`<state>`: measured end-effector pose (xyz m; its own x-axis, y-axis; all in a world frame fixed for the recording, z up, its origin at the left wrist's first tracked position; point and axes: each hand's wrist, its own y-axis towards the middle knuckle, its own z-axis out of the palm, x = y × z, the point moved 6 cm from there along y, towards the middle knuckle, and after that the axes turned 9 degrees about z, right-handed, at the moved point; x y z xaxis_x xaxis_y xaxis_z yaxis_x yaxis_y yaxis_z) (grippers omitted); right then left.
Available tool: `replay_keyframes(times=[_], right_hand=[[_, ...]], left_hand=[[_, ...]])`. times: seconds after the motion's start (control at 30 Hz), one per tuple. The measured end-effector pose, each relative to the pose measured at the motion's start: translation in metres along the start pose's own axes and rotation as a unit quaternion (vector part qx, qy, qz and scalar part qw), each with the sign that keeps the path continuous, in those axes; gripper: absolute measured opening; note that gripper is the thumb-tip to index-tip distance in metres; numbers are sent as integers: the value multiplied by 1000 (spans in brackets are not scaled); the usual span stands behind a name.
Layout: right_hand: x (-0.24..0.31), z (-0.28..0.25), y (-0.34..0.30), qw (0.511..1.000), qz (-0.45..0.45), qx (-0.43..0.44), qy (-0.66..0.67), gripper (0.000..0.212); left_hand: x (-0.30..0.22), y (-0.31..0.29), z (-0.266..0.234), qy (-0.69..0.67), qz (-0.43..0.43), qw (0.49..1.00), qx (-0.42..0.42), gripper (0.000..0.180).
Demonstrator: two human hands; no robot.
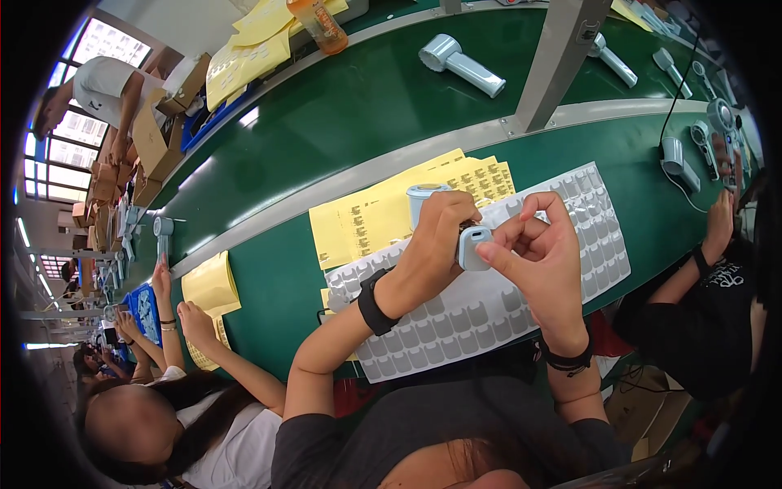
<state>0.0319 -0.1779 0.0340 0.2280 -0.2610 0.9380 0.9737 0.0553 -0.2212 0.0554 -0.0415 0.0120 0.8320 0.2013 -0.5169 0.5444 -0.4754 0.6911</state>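
Observation:
My left hand [444, 232] is wrapped round the handle of a light-blue handheld fan [425, 194], whose head shows beyond my fingers. The flat end of its handle [474, 249], with a small slot, faces up toward me. My right hand [538, 253] pinches at the edge of that end, thumb on its face and the other fingers curled; whether a sticker is under the thumb cannot be made out. Beneath both hands lies a white sheet of grey stickers [444, 332], partly covering yellow sticker sheets [358, 220].
On the green belt beyond the metal rail lies another handheld fan [463, 65], near a grey post [558, 69] and an orange bottle [319, 26]. Co-workers sit close on both sides: a person in white [236, 432] at left, one in black [692, 318] at right.

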Motion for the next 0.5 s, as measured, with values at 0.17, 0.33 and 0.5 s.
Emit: replay_keyframes(times=[0.17, 0.33, 0.5], right_hand=[[2, 1, 0, 1000, -2, -7, -13, 47], [6, 4, -2, 998, -26, -24, -58, 46], [20, 5, -6, 975, -55, -67, -203, 45]], left_hand=[[0, 0, 0, 4, 0, 1000, 1, 61], [1, 0, 1, 13, -5, 1000, 1, 60], [-3, 5, -1, 32, 24, 999, -8, 51]])
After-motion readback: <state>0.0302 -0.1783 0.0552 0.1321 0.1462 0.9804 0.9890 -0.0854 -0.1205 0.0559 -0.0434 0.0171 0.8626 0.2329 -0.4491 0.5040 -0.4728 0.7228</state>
